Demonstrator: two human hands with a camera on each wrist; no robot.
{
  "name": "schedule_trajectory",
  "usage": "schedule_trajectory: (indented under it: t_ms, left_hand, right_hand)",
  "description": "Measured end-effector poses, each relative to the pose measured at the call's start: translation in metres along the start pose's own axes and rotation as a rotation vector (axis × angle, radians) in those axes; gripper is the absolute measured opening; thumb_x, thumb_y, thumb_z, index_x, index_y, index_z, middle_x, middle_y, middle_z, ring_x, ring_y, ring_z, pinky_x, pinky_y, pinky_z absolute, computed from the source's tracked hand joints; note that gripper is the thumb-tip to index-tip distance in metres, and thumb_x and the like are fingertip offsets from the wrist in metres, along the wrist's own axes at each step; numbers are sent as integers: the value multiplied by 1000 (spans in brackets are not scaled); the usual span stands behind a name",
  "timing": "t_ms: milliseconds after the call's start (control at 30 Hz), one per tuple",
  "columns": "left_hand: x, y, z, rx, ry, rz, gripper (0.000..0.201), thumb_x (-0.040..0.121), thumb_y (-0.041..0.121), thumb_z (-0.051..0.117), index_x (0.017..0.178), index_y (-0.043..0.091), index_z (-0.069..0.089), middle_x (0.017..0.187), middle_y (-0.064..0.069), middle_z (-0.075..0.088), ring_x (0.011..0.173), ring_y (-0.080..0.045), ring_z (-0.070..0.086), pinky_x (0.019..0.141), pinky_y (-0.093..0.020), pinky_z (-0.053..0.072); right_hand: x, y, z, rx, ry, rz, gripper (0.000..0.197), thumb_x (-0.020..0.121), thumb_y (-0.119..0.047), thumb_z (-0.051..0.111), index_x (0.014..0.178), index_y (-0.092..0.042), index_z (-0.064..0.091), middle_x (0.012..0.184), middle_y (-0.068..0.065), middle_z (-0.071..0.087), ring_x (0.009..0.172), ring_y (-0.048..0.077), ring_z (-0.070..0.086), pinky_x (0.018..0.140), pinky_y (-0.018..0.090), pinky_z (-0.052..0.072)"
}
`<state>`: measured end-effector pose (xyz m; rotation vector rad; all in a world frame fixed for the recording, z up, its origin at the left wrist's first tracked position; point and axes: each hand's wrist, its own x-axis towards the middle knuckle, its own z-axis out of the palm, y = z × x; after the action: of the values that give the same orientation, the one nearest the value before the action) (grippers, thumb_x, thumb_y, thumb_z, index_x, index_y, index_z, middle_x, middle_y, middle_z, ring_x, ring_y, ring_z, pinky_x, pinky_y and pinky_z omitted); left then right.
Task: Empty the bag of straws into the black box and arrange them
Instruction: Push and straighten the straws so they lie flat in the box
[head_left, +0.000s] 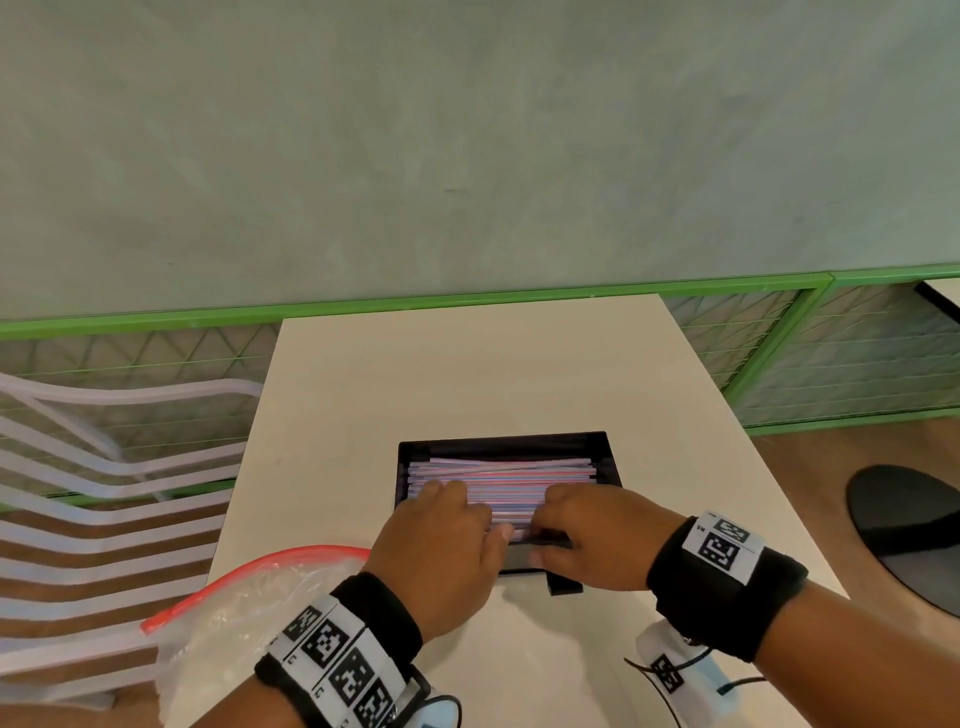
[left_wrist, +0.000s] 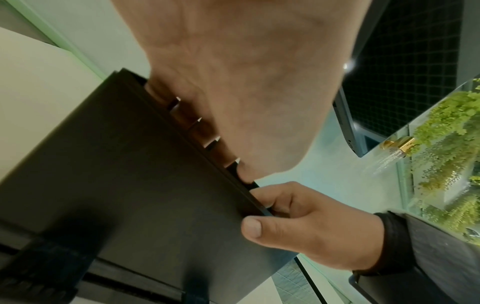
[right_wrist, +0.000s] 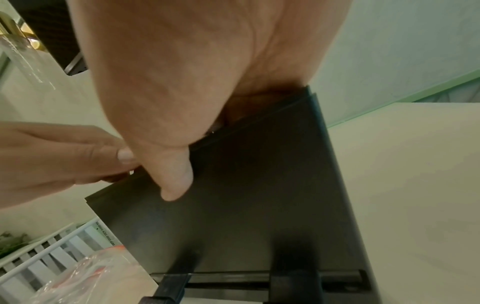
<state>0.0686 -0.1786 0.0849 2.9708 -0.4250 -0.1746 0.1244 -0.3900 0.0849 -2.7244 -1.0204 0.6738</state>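
Note:
The black box (head_left: 504, 439) stands in the middle of the white table (head_left: 467, 364). Pink, blue and white straws (head_left: 509, 475) lie across it in a flat heap. My left hand (head_left: 441, 525) lays its fingers on the straws at the near left, thumb by the rim. My right hand (head_left: 587, 530) grips the near wall, with its fingers curled inside and its thumb on the outside. The left wrist view shows the right hand (left_wrist: 311, 226) pinching the box wall (left_wrist: 130, 174). In the right wrist view my right thumb presses the box (right_wrist: 259, 195). The clear bag (head_left: 234, 608) with a red zip lies at the near left.
A white slatted chair (head_left: 78, 519) stands left of the table. A green-framed mesh fence (head_left: 779, 338) runs behind it. A black round base (head_left: 909, 519) lies on the floor at the right. A small white device (head_left: 675, 670) with a cable sits at the table's near right.

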Motion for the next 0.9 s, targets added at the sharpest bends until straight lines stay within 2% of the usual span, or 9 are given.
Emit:
schedule_trajectory:
  t_ms: [100,200,267,367,533,633,733,800,900]
  left_hand:
    - [8,0,0,-47,84,-30,47,96,48,27,120,24,59,122,-6,56,117,-28,49,94,-40,46]
    - [16,-3,4,-70,-122,-96,62,100,53,20,151,22,36,157,-12,34,146,-33,26,116,-48,31]
    - [18,-5,7,-28,-209,-94,66,99,56,15,151,19,34,161,-12,29,149,-33,20,119,-48,26]
    - [15,-4,7,-39,-222,-85,72,97,57,9,151,17,36,164,-12,25,152,-32,15,122,-46,22]
    - [14,3,-3,-129,-416,-127,73,101,58,14,158,11,20,169,-15,4,156,-30,-4,127,-46,7]
    - [11,0,-14,-273,-222,-134,66,103,52,18,154,12,32,168,-14,14,156,-28,4,126,-44,14]
    - [4,-13,-26,-280,48,-109,62,99,45,17,134,13,56,147,-8,50,140,-22,39,115,-36,36]
    - [4,-25,-29,-269,106,-118,48,98,36,26,125,14,60,125,-2,59,117,-17,52,102,-34,46]
    - [5,-25,-26,-298,55,-85,35,98,23,38,125,16,58,119,0,57,110,-17,53,96,-33,48]
  right_hand:
    - [-1,1,1,42,202,-4,49,84,-68,54,114,-30,66,105,-8,54,95,13,55,84,32,52]
    - [1,-2,1,1,363,7,82,83,-80,45,143,-25,53,131,1,53,121,18,48,104,34,42]
    - [2,-6,2,-45,253,34,98,84,-86,25,157,-21,35,157,8,38,146,25,32,119,43,31]
    - [3,-9,8,-49,19,66,115,72,-90,2,161,-20,21,171,6,11,158,22,5,127,45,15]
    - [4,-13,2,42,-127,120,126,61,-94,5,163,-19,7,171,0,-13,157,14,-11,128,37,6]
    - [3,-13,-5,58,-54,106,121,66,-90,12,162,-18,11,171,2,-10,157,15,-8,128,35,9]
    - [0,-8,-1,-17,14,75,96,88,-81,32,160,-19,23,172,3,4,158,18,3,125,36,18]
    - [1,-6,4,-25,-24,70,83,94,-68,45,157,-18,30,171,4,13,157,21,13,123,37,26]
    - [2,-5,7,5,-91,83,79,96,-59,50,159,-18,26,171,3,11,157,20,14,124,37,27]
